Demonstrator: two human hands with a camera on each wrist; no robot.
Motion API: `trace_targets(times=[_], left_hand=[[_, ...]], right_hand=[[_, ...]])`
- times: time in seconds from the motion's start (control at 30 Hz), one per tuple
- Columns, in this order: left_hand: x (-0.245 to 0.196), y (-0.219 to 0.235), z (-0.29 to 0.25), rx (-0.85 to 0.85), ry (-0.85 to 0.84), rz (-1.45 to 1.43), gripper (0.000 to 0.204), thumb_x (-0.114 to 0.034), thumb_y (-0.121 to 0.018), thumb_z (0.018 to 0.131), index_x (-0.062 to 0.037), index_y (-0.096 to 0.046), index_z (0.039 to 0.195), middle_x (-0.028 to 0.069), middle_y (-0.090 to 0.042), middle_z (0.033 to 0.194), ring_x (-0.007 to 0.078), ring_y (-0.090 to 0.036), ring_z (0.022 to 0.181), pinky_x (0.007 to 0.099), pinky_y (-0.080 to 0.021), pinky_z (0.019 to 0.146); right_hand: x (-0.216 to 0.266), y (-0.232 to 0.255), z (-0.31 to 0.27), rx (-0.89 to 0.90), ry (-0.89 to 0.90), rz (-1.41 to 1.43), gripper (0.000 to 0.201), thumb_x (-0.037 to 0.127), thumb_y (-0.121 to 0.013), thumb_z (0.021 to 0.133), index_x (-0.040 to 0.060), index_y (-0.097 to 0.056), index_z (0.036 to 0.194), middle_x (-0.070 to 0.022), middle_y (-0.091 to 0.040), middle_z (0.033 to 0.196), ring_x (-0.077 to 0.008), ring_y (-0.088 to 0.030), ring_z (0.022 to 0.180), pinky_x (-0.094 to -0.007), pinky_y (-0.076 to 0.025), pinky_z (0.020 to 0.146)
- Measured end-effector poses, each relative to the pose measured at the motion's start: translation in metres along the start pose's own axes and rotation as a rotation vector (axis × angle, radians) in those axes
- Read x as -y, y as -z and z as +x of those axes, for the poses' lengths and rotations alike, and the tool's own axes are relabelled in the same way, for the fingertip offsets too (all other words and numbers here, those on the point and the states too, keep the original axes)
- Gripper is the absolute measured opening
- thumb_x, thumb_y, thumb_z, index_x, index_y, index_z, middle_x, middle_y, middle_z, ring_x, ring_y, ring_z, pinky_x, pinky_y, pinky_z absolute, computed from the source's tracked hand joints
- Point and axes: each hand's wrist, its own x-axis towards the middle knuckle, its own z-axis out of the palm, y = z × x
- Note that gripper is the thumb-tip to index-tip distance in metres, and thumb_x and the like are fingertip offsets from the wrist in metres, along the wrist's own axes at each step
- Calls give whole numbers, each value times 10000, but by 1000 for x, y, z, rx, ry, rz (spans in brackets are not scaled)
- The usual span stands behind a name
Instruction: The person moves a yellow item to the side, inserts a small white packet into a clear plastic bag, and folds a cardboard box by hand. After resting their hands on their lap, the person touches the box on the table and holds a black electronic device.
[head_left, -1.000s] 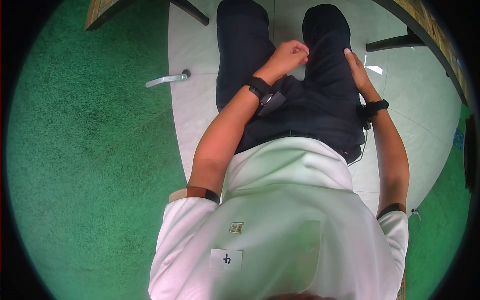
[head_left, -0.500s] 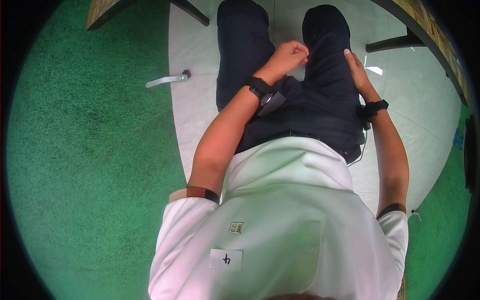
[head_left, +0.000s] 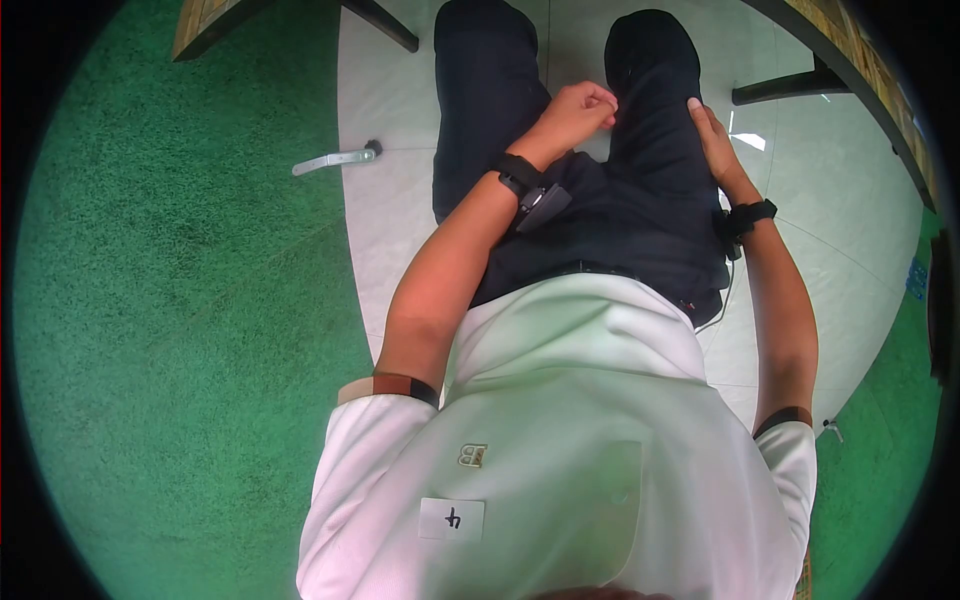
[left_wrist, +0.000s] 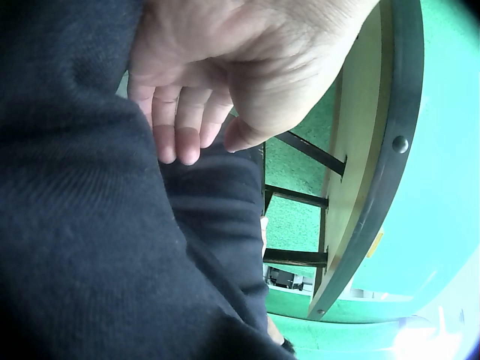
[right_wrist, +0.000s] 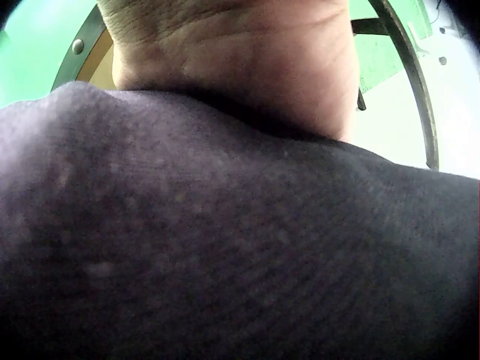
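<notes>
The person is seated in dark trousers [head_left: 490, 90] and a white shirt [head_left: 560, 430]. Across the left thigh reaches the left hand [head_left: 575, 118], its fingers loosely curled above the gap between the legs. The left wrist view shows that hand's palm and bent fingers [left_wrist: 187, 135] beside the dark cloth, holding nothing. On the outer side of the right thigh rests the right hand [head_left: 715, 142]; part of it is hidden by the leg. Seen from the right wrist, the heel of the right hand [right_wrist: 240, 60] lies against the trouser cloth [right_wrist: 225, 225]. Each wrist wears a black strap with a device.
Wood-topped table edges with dark rims [head_left: 880, 70] [head_left: 215, 28] curve in at both upper corners. A metal lever with a black knob [head_left: 335, 160] sticks out at the left. Pale tiled floor [head_left: 820, 260] lies beneath, with green carpet [head_left: 180, 300] around it.
</notes>
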Motion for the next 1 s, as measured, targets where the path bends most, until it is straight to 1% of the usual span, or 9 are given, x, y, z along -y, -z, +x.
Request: trace_targets(times=[0.3, 0.4, 0.7, 0.77, 0.8, 0.83, 0.9, 0.93, 1.0], left_hand=[[9, 0, 1, 15, -75, -65, 215, -111, -567, 972, 16, -620, 1137, 55, -664, 953, 118, -636, 895, 254, -512, 809], [4, -3, -1, 3, -25, -147, 204, -114, -543, 994, 14, -624, 1132, 50, -657, 937, 118, -631, 874, 264, -519, 827], [-6, 13, -6, 83, 46, -442, 175, -134, -548, 986, 0, -656, 1017, 12, -575, 762, 130, -612, 751, 294, -531, 775], [-3, 13, -6, 84, 75, -458, 177, -151, -555, 987, -5, -655, 996, 4, -570, 737, 124, -608, 732, 286, -527, 760], [-7, 11, -7, 71, 71, -428, 191, -178, -567, 990, -12, -652, 946, -2, -565, 717, 108, -593, 691, 274, -521, 740], [-6, 10, -6, 73, 61, -425, 191, -178, -567, 990, -12, -652, 946, -2, -565, 717, 108, -593, 691, 274, -521, 740], [0, 10, -2, 74, 67, -377, 216, -206, -586, 990, -22, -649, 897, -12, -554, 689, 92, -575, 657, 262, -516, 722], [-2, 10, -4, 74, 73, -402, 237, -225, -602, 987, -24, -645, 868, -20, -557, 681, 80, -556, 636, 256, -513, 711], [-6, 12, -7, 87, 52, -356, 237, -221, -605, 986, -20, -646, 867, -17, -574, 692, 78, -557, 644, 254, -506, 704]], right_hand=[[4, -8, -9, -67, 106, 18, 707, 549, -464, 1002, -70, -518, 1339, -223, -578, 1334, -304, -517, 1287, -359, -361, 1096], [11, -4, -13, -55, 56, 0, 796, 605, -490, 963, -101, -510, 1330, -287, -562, 1333, -343, -512, 1295, -372, -365, 1093], [47, 12, -27, -28, 68, -94, 770, 594, -553, 928, -106, -563, 1248, -321, -599, 1226, -412, -602, 1149, -412, -464, 987], [55, 17, -36, -135, 230, -491, 713, 547, -611, 903, -92, -586, 1216, -287, -637, 1122, -427, -624, 1056, -443, -497, 916], [79, 23, -51, -212, 444, -535, 508, 381, -704, 868, -44, -641, 1139, -219, -668, 1013, -394, -642, 965, -436, -522, 836], [103, 30, -61, -219, 451, -537, 508, 381, -704, 868, -44, -641, 1139, -219, -668, 1013, -394, -642, 965, -436, -522, 836], [149, 42, -82, -279, 878, -480, 297, 194, -760, 814, 7, -687, 1032, -148, -694, 935, -324, -668, 874, -398, -539, 746], [170, 47, -92, -344, 982, -436, 209, 62, -771, 764, 24, -700, 956, -107, -697, 870, -281, -670, 774, -367, -537, 670], [198, 58, -103, -393, 1022, -400, 208, 50, -770, 758, 24, -702, 953, -102, -696, 847, -277, -669, 752, -363, -533, 657]])
